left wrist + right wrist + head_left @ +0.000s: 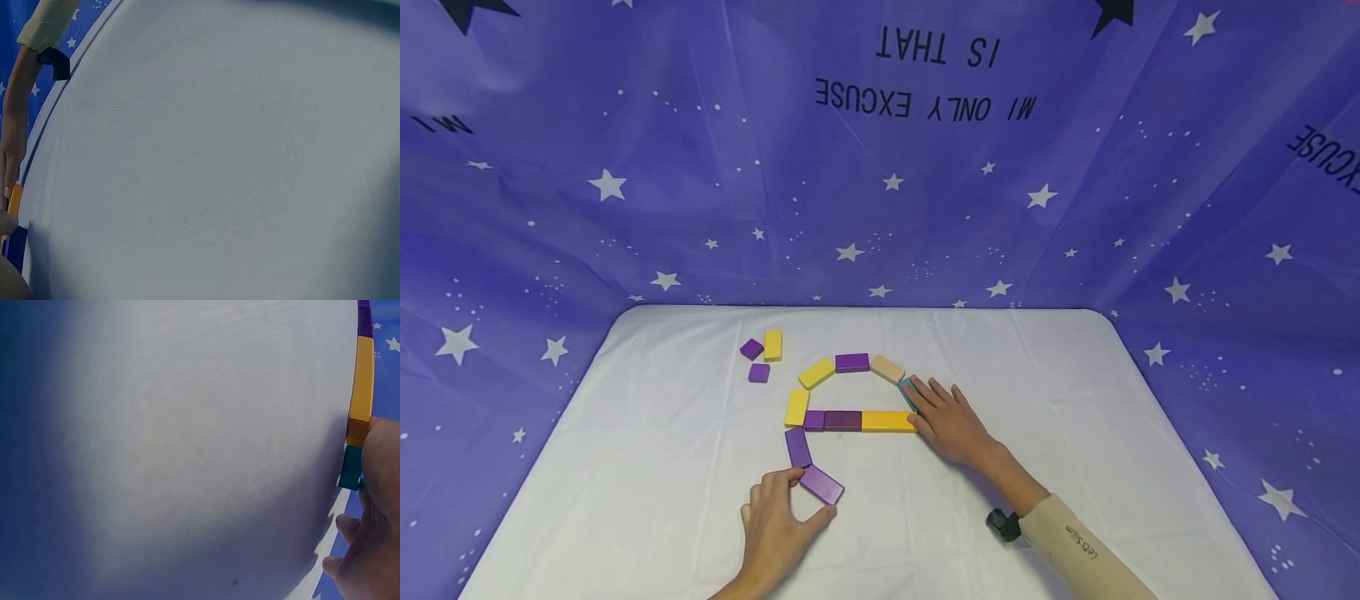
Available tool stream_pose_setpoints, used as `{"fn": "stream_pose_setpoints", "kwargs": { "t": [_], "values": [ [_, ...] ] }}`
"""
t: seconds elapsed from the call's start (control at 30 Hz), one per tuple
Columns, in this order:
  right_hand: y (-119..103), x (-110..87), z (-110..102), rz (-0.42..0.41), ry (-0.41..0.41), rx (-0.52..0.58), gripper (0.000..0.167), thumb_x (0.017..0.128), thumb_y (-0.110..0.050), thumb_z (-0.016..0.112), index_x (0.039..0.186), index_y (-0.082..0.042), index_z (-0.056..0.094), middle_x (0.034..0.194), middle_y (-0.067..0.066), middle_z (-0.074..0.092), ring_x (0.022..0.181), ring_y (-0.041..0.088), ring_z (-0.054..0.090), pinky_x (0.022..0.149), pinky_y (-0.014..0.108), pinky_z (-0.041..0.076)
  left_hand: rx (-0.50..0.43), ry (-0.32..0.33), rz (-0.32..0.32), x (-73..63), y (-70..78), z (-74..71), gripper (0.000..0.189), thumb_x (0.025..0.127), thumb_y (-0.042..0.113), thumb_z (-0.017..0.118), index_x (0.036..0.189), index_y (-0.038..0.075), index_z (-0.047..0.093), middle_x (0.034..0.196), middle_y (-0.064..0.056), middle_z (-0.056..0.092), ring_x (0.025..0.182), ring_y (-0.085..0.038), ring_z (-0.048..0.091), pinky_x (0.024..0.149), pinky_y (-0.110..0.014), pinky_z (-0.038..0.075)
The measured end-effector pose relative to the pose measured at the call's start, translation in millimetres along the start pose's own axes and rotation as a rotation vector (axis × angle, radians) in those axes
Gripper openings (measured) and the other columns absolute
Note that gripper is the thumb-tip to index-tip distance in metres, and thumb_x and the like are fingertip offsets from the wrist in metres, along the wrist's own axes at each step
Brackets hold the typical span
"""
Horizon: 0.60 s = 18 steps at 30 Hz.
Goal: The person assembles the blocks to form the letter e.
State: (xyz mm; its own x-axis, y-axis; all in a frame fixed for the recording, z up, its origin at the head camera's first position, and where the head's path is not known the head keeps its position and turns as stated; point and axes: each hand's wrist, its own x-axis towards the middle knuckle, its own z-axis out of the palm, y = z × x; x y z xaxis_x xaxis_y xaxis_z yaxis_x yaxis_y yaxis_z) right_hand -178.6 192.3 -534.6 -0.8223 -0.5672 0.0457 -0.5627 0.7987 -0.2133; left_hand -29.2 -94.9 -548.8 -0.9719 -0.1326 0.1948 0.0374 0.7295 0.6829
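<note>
In the head view, my left hand (772, 521) pinches a light purple block (822, 485) between thumb and fingertips, at the lower end of a curved line of blocks. One end of it meets a darker purple block (798, 447). My right hand (951, 425) lies with fingers extended over a teal block (907, 393), partly hidden beneath them. Its thumb is at the right end of an orange-yellow block (889, 422). In the right wrist view the teal block (350, 467) stands right against the orange-yellow block (362, 387), beside the right hand (382, 519).
The arch continues with yellow (797, 407), purple (852, 362) and beige (887, 368) blocks. A dark plum block (842, 421) sits in the crossbar. Loose purple (759, 372) and yellow (772, 345) blocks lie at the back left of the white-covered table (685, 467). A starry purple curtain (850, 208) hangs behind.
</note>
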Motion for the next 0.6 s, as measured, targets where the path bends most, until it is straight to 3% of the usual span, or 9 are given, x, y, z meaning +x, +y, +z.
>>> {"fn": "stream_pose_setpoints", "kwargs": {
  "t": [0.6],
  "values": [
    [0.8,0.4,1.1,0.018,-0.022,0.005,0.057,0.108,-0.041,0.038,0.158,-0.016,0.029,0.162,0.005,0.025,0.146,0.036,0.025,0.113,0.063,0.018,0.01,0.001,-0.001,-0.1,-0.5,1.6,0.066,0.07,0.04,0.087,0.119,0.005,0.06,0.111,-0.004,0.054,0.1,-0.024,0.044,0.075,-0.038,0.026]
  ]
}}
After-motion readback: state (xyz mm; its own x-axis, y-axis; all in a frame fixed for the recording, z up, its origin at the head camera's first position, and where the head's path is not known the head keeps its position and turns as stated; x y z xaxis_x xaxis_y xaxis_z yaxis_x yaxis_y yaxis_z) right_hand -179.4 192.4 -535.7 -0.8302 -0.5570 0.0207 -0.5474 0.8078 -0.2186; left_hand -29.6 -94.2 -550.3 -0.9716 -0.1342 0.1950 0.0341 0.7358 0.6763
